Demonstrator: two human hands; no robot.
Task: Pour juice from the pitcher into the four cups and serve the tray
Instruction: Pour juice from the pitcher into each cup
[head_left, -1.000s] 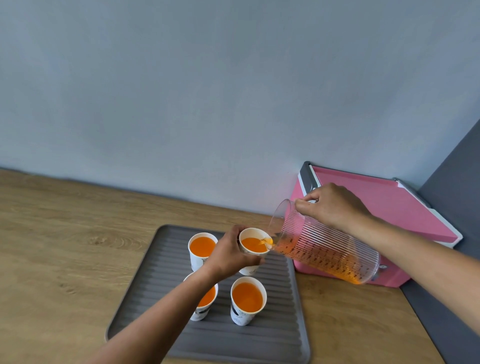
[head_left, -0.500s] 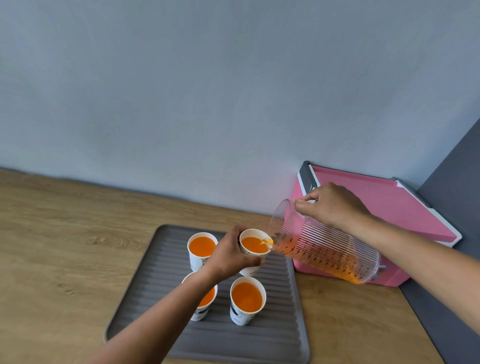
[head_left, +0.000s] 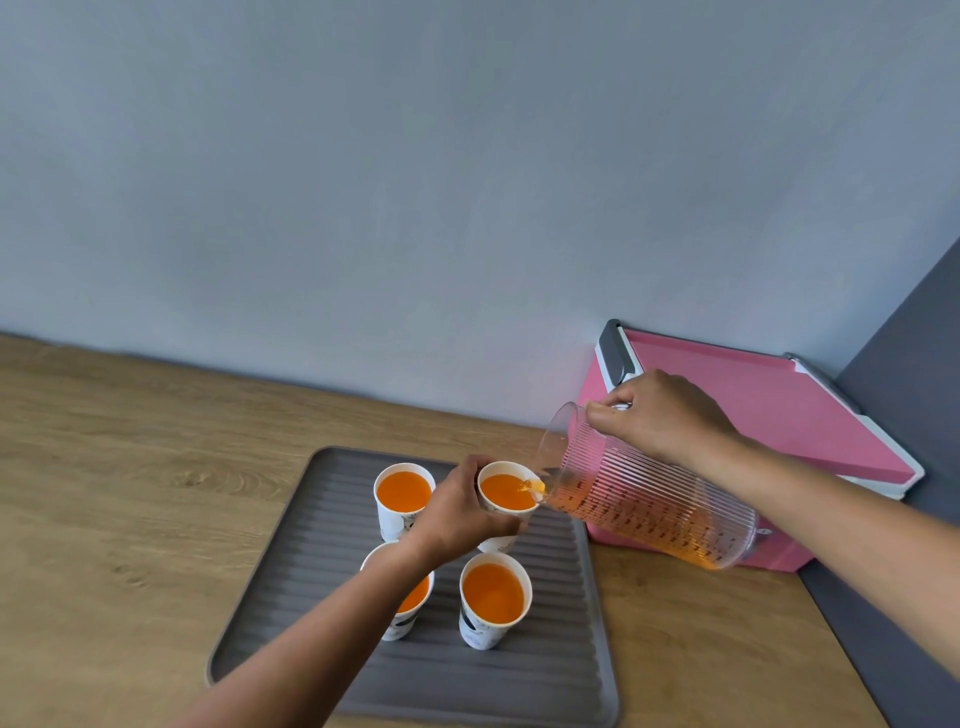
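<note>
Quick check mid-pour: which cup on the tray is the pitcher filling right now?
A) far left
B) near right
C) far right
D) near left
C: the pitcher, tilted in the right hand, sends its stream into the far right cup, which the left hand holds steady on the tray.

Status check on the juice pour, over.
Left hand gripping back-right cup; right hand tilting pitcher, juice flowing in. Other three cups hold juice, all on tray. Nothing obstructing.
</note>
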